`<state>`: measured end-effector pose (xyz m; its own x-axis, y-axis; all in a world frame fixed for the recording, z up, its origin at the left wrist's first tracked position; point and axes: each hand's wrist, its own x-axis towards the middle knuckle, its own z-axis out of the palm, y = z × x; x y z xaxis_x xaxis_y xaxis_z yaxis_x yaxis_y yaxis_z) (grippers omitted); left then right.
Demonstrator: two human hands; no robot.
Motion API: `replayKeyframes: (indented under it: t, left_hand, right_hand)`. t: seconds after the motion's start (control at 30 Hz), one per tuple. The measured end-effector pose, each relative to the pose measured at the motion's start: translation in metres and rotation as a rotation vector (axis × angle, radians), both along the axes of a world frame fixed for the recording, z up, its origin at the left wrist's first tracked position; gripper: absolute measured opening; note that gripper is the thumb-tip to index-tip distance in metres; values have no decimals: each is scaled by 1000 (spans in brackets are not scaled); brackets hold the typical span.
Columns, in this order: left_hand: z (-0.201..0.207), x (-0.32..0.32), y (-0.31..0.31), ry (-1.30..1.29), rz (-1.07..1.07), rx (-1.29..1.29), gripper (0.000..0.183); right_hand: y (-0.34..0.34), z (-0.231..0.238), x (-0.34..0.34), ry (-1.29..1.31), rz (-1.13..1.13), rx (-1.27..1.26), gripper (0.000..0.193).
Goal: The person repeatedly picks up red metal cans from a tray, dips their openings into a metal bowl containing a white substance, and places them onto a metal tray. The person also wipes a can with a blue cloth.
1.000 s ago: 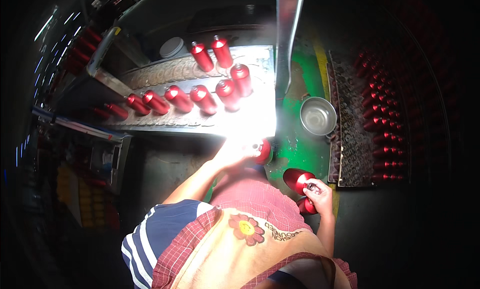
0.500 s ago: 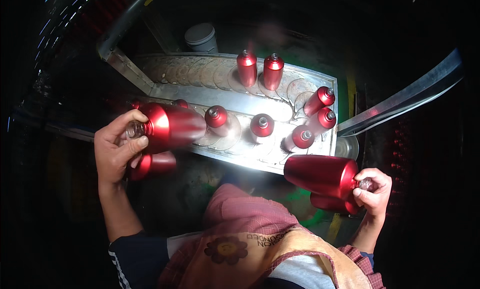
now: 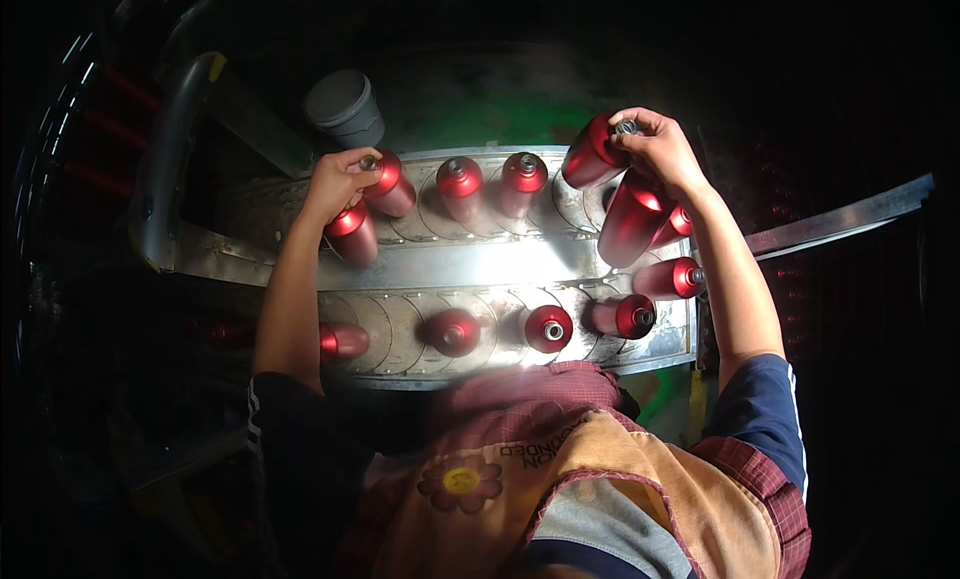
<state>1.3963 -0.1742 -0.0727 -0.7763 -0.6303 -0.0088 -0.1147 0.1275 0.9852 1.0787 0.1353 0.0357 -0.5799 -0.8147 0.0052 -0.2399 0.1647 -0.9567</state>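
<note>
My left hand (image 3: 338, 187) pinches the neck of a shiny red glass bottle (image 3: 392, 191) at the far left of a metal conveyor (image 3: 440, 267). A second red bottle (image 3: 352, 239) hangs below the same hand; its neck is hidden by my fingers. At the far right, my right hand (image 3: 660, 151) grips the clear neck of another red bottle (image 3: 592, 159), tilted over the belt. One more bottle (image 3: 634, 224) hangs under that hand, its neck out of sight. Between my hands, two upright red bottles (image 3: 460, 187) (image 3: 524, 184) stand on the far lane.
On the near lane stand several red bottles (image 3: 549, 329), with more at the right end (image 3: 670, 278). A lidded pale bucket (image 3: 345, 109) is behind the conveyor. Curved metal rails rise at the left (image 3: 165, 169) and right (image 3: 850, 217). The surroundings are dark.
Both hands have moved from the near side out to the far lane, carrying their bottles. My left hand's bottles have swung from lying sideways to nearly upright. The view has shifted too.
</note>
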Motion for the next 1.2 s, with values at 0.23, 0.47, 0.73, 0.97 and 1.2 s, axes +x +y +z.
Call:
replayKeyframes:
  t: [0.23,0.47,0.73,0.97,1.2]
  left_hand:
    - [96,-34,-48,-154,-64,-156,33]
    - [55,17,-110,196,390,-24,30]
    - [19,47,-115,266,807,-302,24]
    - [59,68,138,-107,-124,-191,40]
    - [12,20,280,-10,-51,-200,37]
  right_hand:
    - [-93,59,-49,77,68,314,21]
    - [-56,21,-37,134,111,111,40]
    - [-19,85,76,-85,126,-144,35]
    - [42,103,109,-174,213,-279,32]
    - [86,40,98,-232,306,-136,25]
